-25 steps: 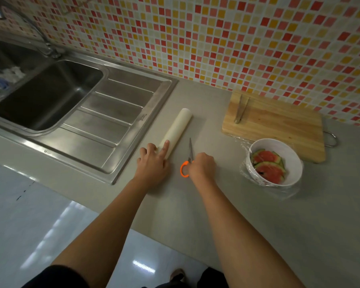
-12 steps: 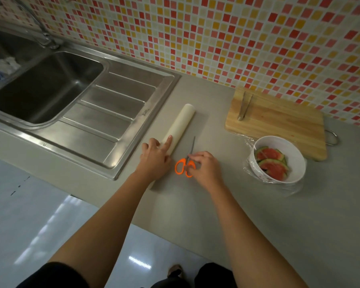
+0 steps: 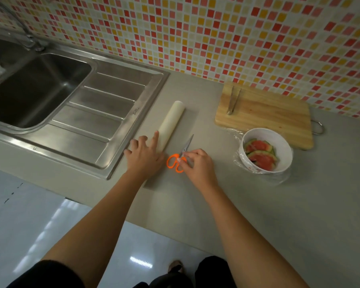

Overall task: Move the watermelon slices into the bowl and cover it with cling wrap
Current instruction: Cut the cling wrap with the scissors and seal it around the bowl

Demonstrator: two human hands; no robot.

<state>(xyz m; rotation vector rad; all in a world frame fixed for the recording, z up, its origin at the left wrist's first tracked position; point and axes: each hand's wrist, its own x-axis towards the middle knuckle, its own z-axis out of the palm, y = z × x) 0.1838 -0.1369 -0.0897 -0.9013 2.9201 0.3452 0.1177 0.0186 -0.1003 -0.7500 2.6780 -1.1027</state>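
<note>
The left hand (image 3: 142, 156) lies flat, fingers spread, on the roll's (image 3: 172, 121) near end. Just right of it, the right hand (image 3: 197, 165) pinches the scissors (image 3: 174, 156). The bowl (image 3: 277, 140) stands farther right.

sink (image 3: 112, 113): brushed steel, satin sheen | table (image 3: 258, 204): grey, matt, smooth | board (image 3: 268, 113): pale wood, visible grain | tongs (image 3: 233, 100): dull metal | bowl (image 3: 280, 142): white, glossy | film (image 3: 279, 179): clear, shiny, crinkled | roll (image 3: 173, 119): white, matt | scissors (image 3: 180, 156): steel blades, orange plastic loops | wall (image 3: 216, 38): glossy mosaic tile | floor (image 3: 40, 215): glossy, reflective

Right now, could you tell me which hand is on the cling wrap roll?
The left hand rests on the cling wrap roll; the right hand pinches the orange-handled scissors instead.
</note>
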